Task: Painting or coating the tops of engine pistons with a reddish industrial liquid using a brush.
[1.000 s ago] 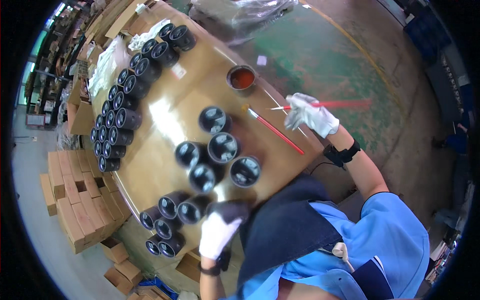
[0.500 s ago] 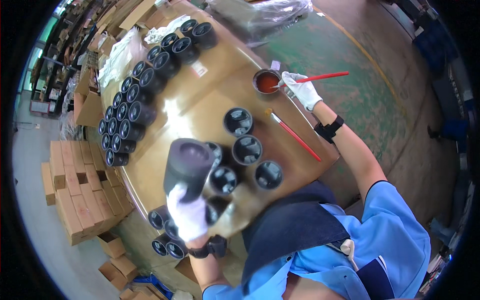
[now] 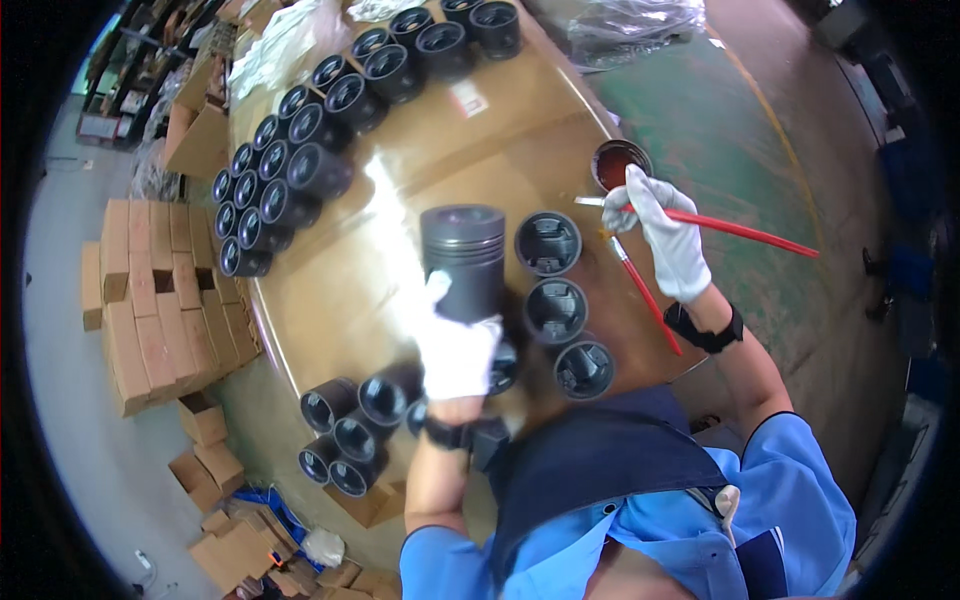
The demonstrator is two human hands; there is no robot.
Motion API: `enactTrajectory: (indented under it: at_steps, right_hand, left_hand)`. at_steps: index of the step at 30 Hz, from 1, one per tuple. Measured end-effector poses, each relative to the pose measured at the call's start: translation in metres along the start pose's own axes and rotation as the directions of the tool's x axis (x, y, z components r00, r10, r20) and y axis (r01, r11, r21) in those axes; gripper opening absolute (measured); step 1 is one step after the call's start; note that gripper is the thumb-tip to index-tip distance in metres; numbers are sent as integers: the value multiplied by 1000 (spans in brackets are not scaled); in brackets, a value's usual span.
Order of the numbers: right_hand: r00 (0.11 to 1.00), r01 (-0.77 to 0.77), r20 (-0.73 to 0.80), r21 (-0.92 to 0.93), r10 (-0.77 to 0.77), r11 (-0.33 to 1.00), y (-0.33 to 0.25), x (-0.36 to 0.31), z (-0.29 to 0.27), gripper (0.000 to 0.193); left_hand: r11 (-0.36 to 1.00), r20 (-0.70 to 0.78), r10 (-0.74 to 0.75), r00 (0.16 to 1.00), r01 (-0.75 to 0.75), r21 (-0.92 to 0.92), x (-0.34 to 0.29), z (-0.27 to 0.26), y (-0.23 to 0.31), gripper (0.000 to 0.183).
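My gloved left hand (image 3: 458,355) grips a dark grey engine piston (image 3: 463,250) above the table, its ring grooves uppermost. In my gloved right hand (image 3: 668,230) is a red-handled paintbrush (image 3: 755,232), its pale tip pointing left. Just beyond that hand stands a round pot (image 3: 620,160) of reddish-brown liquid, partly covered by my fingers. A second red brush (image 3: 650,300) lies on the table below the right hand. Several pistons, such as one (image 3: 548,243) with its hollow end up, stand between my hands. More pistons (image 3: 357,437) sit around my left wrist.
Rows of pistons (image 3: 320,170) line the table's (image 3: 530,130) far left side. White cloths (image 3: 290,50) and open cartons lie beyond them. Stacked cardboard boxes (image 3: 160,310) stand on the floor at left. Clear plastic sheeting (image 3: 640,30) lies past the table's far right.
My left hand has moved right with the piston, which now shows its grooved side instead of an end. The right hand's brush has come out of the pot toward me. The view has shifted.
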State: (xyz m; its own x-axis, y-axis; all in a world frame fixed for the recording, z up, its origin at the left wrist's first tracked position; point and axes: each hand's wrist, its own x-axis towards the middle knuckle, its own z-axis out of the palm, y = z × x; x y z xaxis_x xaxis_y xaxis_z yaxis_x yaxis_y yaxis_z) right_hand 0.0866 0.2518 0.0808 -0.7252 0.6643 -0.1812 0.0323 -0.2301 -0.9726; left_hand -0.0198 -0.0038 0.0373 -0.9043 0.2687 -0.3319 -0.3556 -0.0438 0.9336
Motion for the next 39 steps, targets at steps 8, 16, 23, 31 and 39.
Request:
enactTrajectory:
  at_steps: [8,16,23,31,39]
  right_hand:
    - [996,-60,74,90,54,994,-2,-13,54,30]
    - [968,-187,176,37,177,982,-13,22,45,37]
    - [954,130,296,-269,-47,954,-33,5,56,37]
    - [701,712,473,-435,-533,551,47,-35,61,16]
    - [970,204,200,-381,-135,902,39,-7,20,21]
  left_hand:
    - [614,178,-372,911,385,-689,-7,31,24,27]
    - [818,300,220,928,-343,462,-13,-2,38,30]
    - [730,209,-64,976,-97,676,-23,20,84,17]
    - [993,213,-10,977,-15,114,33,3,69,28]
    - [-78,731,405,549,-776,626,229,-21,84,16]
